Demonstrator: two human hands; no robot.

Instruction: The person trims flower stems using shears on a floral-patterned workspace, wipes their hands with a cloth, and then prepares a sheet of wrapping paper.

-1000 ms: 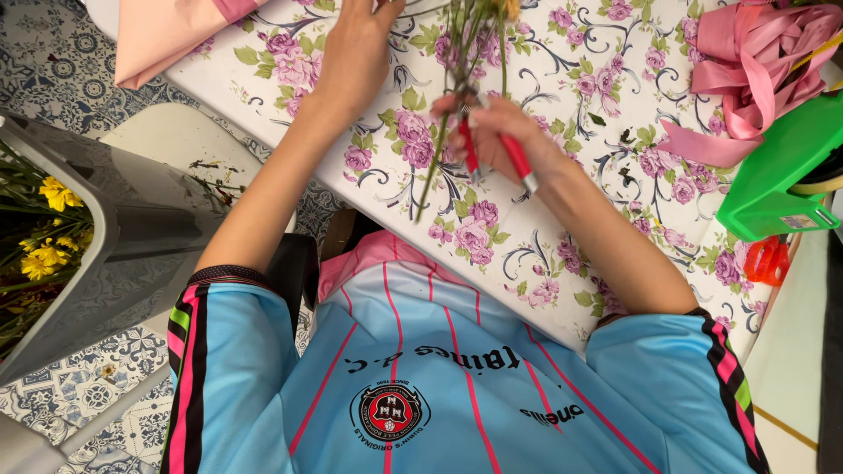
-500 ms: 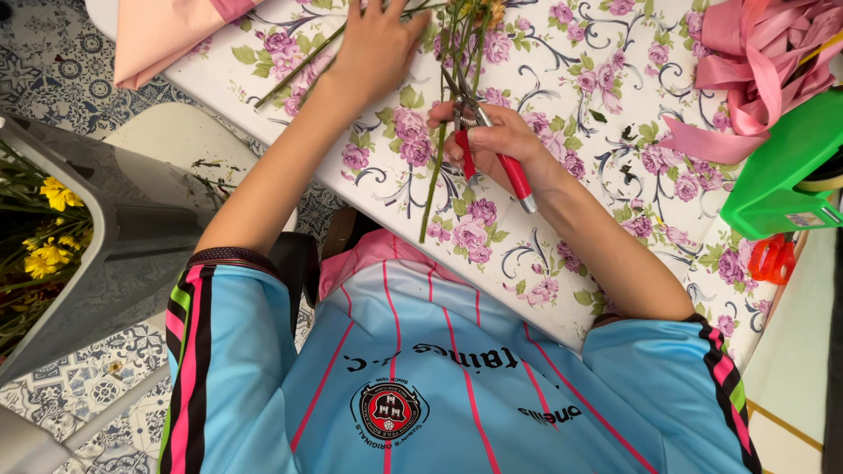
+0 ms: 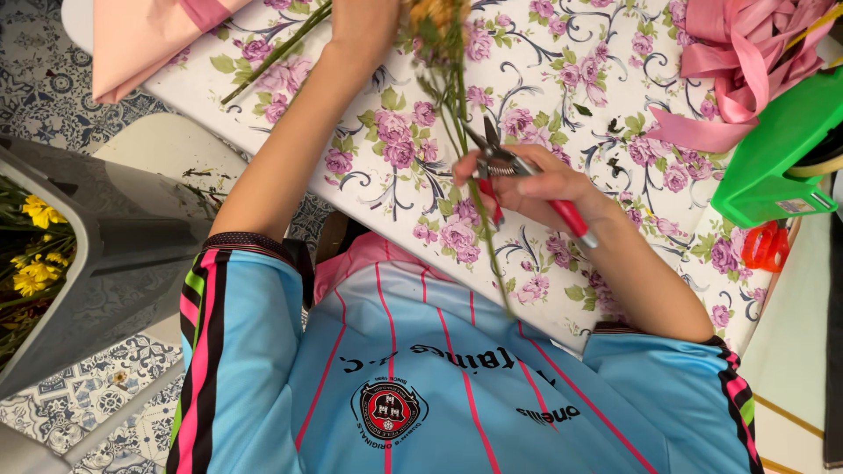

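While my right hand (image 3: 536, 184) grips the red-handled shears (image 3: 527, 189) at centre frame, their blades touch the flower stems (image 3: 461, 132), which run top to bottom; my left hand (image 3: 364, 22) clasps them at the top edge.

Showing two hands — left hand (image 3: 364, 22) and right hand (image 3: 536, 180). Gripping one pair of red-handled pruning shears (image 3: 527, 180) in the right. Crossing the blades, one bunch of thin green stems (image 3: 457, 105). Lying apart at the upper left, one loose stem (image 3: 277, 53). Covering the desk (image 3: 395, 158), one floral cloth. Sitting at the right edge, one green box (image 3: 773, 167) and one heap of pink ribbon (image 3: 746, 53). Standing beside — one grey bucket (image 3: 105, 272) of yellow flowers (image 3: 35, 237).
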